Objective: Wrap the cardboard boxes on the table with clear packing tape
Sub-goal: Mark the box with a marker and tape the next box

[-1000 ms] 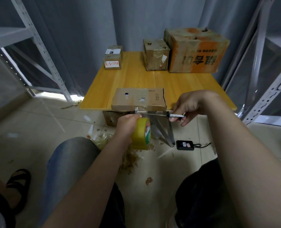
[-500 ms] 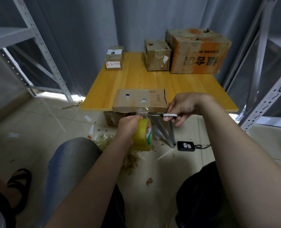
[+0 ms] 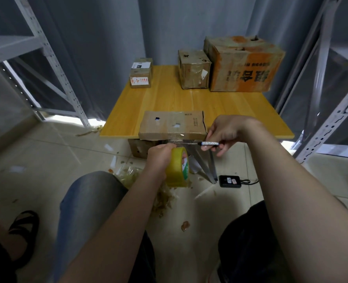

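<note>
The setting is a storeroom or small packing area. A grey slotted-steel shelving unit (image 3: 52, 64) stands on the left and a second shelving unit (image 3: 336, 119) on the right, both with perforated posts. A grey curtain (image 3: 107, 48) covers the back. A wooden table (image 3: 179, 99) carries cardboard boxes of several sizes: a large orange-printed carton (image 3: 248, 66), a medium box (image 3: 193, 70) touching it, a small labelled box (image 3: 141, 73) and a flat box (image 3: 172, 125) at the near edge. A further box (image 3: 138, 148) sits under the table. Tape scraps (image 3: 165, 199) litter the tiled floor (image 3: 36, 160).
</note>
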A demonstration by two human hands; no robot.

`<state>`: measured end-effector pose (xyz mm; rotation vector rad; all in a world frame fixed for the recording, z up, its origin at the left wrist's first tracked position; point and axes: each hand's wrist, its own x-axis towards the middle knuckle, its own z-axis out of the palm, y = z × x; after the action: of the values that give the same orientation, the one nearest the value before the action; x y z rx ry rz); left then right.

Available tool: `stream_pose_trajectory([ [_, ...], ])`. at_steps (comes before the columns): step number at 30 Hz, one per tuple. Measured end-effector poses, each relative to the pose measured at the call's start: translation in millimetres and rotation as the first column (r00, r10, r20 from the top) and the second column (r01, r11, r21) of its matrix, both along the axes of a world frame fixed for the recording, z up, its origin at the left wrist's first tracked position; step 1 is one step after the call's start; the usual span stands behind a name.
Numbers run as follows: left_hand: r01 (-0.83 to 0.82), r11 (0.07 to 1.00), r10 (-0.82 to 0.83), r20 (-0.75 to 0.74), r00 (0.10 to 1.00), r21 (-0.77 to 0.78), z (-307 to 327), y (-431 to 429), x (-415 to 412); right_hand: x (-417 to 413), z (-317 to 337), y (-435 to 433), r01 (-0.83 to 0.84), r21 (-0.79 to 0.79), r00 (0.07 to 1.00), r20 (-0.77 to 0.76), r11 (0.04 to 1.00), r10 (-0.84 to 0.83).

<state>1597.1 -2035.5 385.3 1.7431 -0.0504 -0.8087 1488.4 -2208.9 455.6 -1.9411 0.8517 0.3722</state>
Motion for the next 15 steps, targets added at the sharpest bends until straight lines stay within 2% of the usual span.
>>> stream_pose_trajectory([
  [5,-0.024,1.0,0.024,0.009,1.0,-0.017,0.9,-0.6,0.6,4.5,-0.4,0.1,-0.009,-0.047,1.0,0.018,0.999,0.01],
  [15,-0.022,0.999,0.022,-0.01,1.0,-0.032,2.4,0.6,2.1,2.7,-0.3,1.4,0.01,-0.032,0.999,0.033,0.999,-0.009],
])
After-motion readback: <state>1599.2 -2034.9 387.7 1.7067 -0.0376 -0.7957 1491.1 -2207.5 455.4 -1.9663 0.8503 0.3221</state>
